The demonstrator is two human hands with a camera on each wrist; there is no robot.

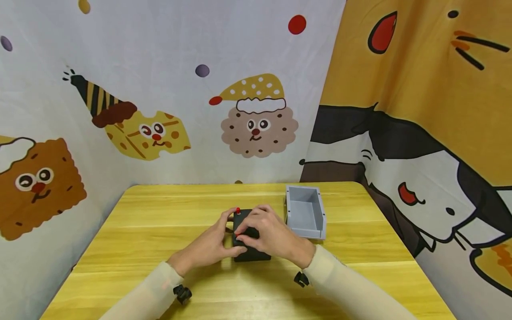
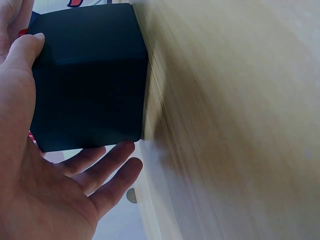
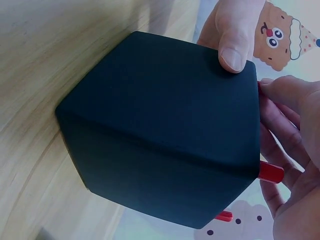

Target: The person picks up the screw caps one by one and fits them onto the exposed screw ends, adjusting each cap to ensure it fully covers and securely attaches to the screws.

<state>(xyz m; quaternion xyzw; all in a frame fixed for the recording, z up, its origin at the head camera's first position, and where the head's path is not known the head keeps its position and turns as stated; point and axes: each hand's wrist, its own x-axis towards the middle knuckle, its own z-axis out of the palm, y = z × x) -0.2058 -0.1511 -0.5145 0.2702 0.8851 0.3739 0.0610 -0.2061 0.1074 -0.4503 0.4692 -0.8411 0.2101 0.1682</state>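
A black box (image 1: 252, 255) stands on the table, with red pegs sticking up from its top. My left hand (image 1: 212, 244) steadies it from the left, thumb (image 2: 31, 49) on the near top edge and fingers along the far side. Over the top, my right hand (image 1: 274, 231) pinches a small red peg (image 1: 237, 235) between thumb and index finger; most of that peg is hidden by the fingertips. Another red peg (image 1: 238, 210) rises at the far left corner. In the right wrist view a thicker red peg (image 3: 270, 172) juts out below the right fingers.
A grey open bin (image 1: 306, 213) sits just right of the box, beyond my right wrist. The wooden table (image 1: 160, 213) ends at a curtain (image 1: 168, 53) printed with cartoon figures. Both sleeves carry a small black wrist device (image 1: 182, 294).
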